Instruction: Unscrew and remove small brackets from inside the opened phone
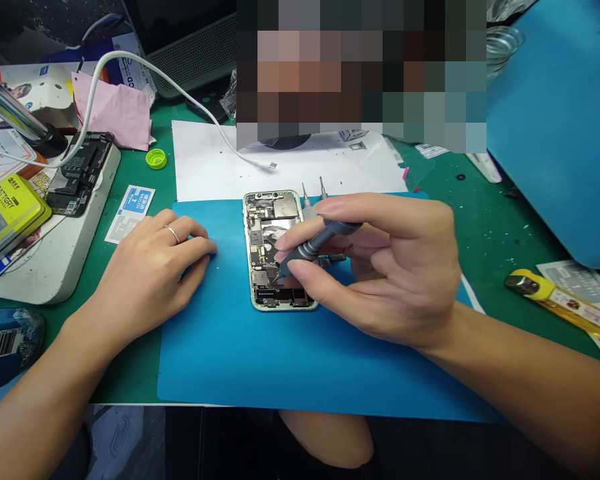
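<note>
An opened smartphone [260, 250], its inner boards and parts exposed, lies upright on the blue mat [220, 360]. My right hand [395, 273] pinches a dark grey screwdriver [310, 248] between fingers and thumb. The driver slants down to the left, its tip over the lower half of the phone; I cannot tell whether it touches. Two more thin metal driver tips [323, 188] stick out beyond the right hand, beside the phone's upper right edge. To the left of the phone, my left hand [150, 267] rests loosely curled at the mat's edge, apart from the phone, with nothing visible in it.
A white cable [155, 67] arches over white paper [205, 160]. At left, another phone shell [83, 173] lies on a white box [75, 253] near a yellow battery pack [13, 213]. A green cap [156, 159] sits nearby. At right is a yellow cutter [560, 300].
</note>
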The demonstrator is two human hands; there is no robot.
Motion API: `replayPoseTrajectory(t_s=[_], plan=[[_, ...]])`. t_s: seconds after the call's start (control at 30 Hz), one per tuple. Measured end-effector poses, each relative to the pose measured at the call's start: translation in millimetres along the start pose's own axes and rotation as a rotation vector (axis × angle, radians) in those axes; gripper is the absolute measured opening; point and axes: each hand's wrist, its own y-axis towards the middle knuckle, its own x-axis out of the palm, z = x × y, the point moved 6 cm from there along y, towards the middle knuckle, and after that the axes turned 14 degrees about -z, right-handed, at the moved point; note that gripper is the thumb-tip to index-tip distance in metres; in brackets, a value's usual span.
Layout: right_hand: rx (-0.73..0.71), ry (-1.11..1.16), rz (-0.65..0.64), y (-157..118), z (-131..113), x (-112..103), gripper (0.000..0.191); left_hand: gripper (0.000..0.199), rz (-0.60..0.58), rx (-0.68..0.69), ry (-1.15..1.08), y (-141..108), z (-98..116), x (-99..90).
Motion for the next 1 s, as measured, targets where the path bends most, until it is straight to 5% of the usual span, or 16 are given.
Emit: replayPoseTrajectory(t_s=[1.0], plan=[[-0.001, -0.023, -0.015, 2.4, -2.7, 1.3, 0.066, 0.021, -0.048, -0.070, -0.079, 3.9, -10.0, 6.6]])
